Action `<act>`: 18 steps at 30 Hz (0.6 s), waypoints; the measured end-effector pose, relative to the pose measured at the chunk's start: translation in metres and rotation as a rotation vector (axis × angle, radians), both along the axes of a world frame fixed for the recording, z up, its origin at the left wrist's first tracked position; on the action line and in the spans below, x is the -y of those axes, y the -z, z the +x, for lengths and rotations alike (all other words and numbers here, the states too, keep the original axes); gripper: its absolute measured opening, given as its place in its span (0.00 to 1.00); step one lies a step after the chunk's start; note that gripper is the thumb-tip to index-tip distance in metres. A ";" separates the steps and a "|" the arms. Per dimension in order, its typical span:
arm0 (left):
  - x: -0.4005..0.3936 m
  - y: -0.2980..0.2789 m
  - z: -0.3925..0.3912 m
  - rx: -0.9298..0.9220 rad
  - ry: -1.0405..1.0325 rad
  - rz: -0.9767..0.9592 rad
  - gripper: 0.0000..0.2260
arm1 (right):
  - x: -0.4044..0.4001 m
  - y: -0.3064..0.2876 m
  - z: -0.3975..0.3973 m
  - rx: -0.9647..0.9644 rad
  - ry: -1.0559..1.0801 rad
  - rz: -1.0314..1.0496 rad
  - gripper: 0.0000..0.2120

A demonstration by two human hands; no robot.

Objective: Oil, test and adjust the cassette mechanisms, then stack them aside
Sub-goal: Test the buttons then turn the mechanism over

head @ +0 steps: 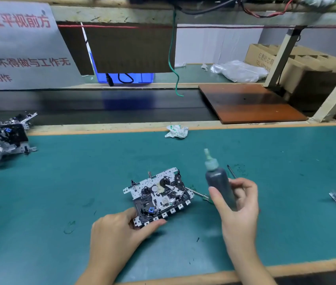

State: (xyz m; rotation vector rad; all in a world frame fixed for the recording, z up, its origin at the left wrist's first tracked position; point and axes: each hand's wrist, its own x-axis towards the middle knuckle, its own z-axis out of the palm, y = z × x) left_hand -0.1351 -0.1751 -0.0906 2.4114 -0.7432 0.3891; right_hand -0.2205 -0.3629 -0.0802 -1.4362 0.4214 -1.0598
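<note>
Left hand grips near corner of cassette mechanism lying mid green counter; right hand, fingers curled, holds dark oil bottle upright just beside it, nozzle up.

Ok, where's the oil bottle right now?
In the head view, the oil bottle is held upright in the right hand, just right of the cassette mechanism the left hand steadies.
</note>
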 end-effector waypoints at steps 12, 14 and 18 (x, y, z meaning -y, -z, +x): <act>0.001 -0.006 0.000 -0.054 0.028 -0.010 0.22 | 0.046 -0.007 0.001 -0.252 0.315 -0.479 0.17; 0.000 -0.004 0.001 -0.082 0.020 0.023 0.23 | 0.030 -0.012 -0.003 -0.264 0.220 -0.820 0.11; -0.002 -0.002 0.003 -0.127 0.011 0.059 0.24 | 0.008 -0.013 0.005 -0.801 -0.102 -1.170 0.31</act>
